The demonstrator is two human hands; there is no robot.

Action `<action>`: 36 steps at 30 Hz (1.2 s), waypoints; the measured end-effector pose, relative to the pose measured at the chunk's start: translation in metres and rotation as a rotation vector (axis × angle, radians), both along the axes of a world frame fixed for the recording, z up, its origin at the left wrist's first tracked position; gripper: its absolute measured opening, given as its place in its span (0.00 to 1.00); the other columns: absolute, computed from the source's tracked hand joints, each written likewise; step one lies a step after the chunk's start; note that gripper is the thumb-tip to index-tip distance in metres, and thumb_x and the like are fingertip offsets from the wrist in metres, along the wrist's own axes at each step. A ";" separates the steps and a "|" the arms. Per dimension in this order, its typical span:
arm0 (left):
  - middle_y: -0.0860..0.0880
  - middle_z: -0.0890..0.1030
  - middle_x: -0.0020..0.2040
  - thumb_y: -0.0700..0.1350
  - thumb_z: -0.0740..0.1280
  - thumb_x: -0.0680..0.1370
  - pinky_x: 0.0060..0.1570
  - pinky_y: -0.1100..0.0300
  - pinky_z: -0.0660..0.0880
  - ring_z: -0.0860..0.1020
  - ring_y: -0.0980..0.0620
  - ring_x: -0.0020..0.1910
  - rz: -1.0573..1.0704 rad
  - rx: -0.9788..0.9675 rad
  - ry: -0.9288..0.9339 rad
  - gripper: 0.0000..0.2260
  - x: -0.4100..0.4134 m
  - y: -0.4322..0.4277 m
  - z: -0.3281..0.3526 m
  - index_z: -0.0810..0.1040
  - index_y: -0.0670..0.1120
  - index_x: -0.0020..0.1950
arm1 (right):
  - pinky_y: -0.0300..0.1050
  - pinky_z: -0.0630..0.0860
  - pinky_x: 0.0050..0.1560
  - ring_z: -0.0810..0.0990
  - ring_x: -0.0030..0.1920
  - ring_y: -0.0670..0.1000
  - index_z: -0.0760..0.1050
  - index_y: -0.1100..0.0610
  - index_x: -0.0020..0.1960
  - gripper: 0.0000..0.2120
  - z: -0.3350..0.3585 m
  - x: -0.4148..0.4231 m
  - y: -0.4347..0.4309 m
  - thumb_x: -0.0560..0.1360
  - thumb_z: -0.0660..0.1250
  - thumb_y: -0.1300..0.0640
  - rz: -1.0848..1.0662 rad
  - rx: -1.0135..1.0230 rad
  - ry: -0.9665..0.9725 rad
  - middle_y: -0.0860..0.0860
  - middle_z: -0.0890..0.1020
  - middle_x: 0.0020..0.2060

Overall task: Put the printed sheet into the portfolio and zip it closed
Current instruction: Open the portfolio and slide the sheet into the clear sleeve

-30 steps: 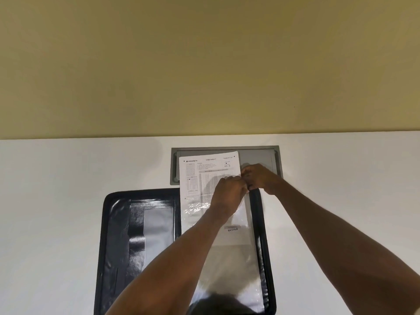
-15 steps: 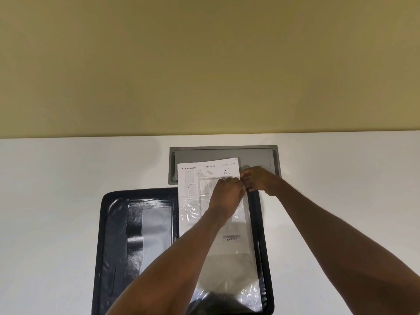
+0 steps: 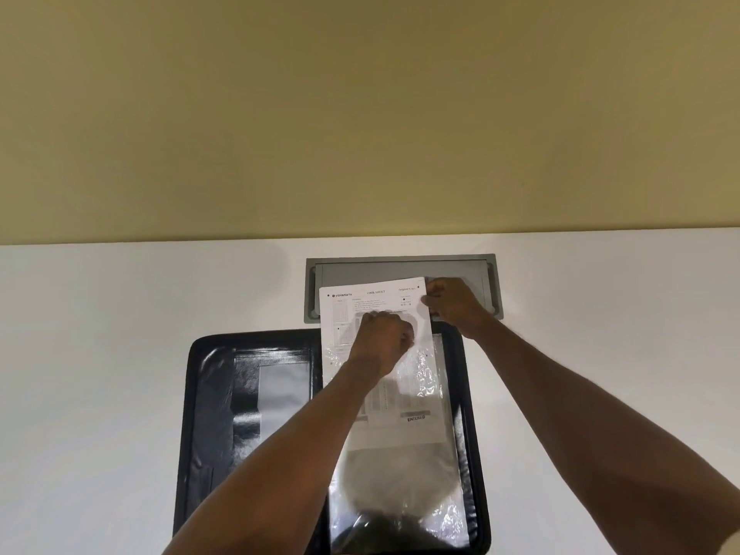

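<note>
White printed sheet [image 3: 372,300] sits half inside the portfolio's [image 3: 208,394] clear sleeve [image 3: 420,454].

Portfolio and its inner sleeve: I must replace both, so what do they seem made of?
Portfolio: black, glossy, likely faux leather or vinyl; it creases and shows bright glare. Sleeve: clear thin plastic film, wrinkled and shiny, with the printed sheet visible through it.

left hand [image 3: 382,338]: bare, no ring or watch seen | right hand [image 3: 452,304]: bare, no jewellery seen | forearms: bare | pale sleeve edge at near right corner
</note>
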State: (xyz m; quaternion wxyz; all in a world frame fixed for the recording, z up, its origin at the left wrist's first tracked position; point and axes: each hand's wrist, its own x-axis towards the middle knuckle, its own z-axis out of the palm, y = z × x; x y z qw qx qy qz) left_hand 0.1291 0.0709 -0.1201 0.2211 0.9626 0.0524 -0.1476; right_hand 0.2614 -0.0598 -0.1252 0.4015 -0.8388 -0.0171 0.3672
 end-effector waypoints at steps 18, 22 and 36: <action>0.53 0.86 0.45 0.47 0.72 0.77 0.64 0.52 0.70 0.82 0.49 0.50 0.140 -0.152 -0.099 0.03 -0.002 -0.008 -0.018 0.86 0.52 0.47 | 0.56 0.82 0.54 0.84 0.47 0.61 0.81 0.69 0.52 0.12 0.004 -0.023 -0.032 0.72 0.77 0.64 0.299 -0.191 0.039 0.62 0.85 0.47; 0.51 0.82 0.63 0.51 0.73 0.78 0.67 0.47 0.68 0.76 0.48 0.64 0.166 -0.195 -0.155 0.15 -0.010 0.009 -0.015 0.81 0.51 0.64 | 0.52 0.80 0.54 0.83 0.50 0.56 0.81 0.60 0.54 0.11 0.012 -0.022 -0.023 0.74 0.76 0.60 0.247 -0.068 -0.058 0.56 0.85 0.49; 0.52 0.76 0.72 0.45 0.65 0.82 0.72 0.45 0.61 0.72 0.48 0.72 0.142 0.061 -0.038 0.16 -0.062 0.081 -0.011 0.78 0.54 0.69 | 0.49 0.76 0.55 0.80 0.50 0.49 0.79 0.52 0.58 0.14 0.013 -0.038 -0.033 0.75 0.73 0.48 0.624 -0.096 -0.290 0.46 0.82 0.52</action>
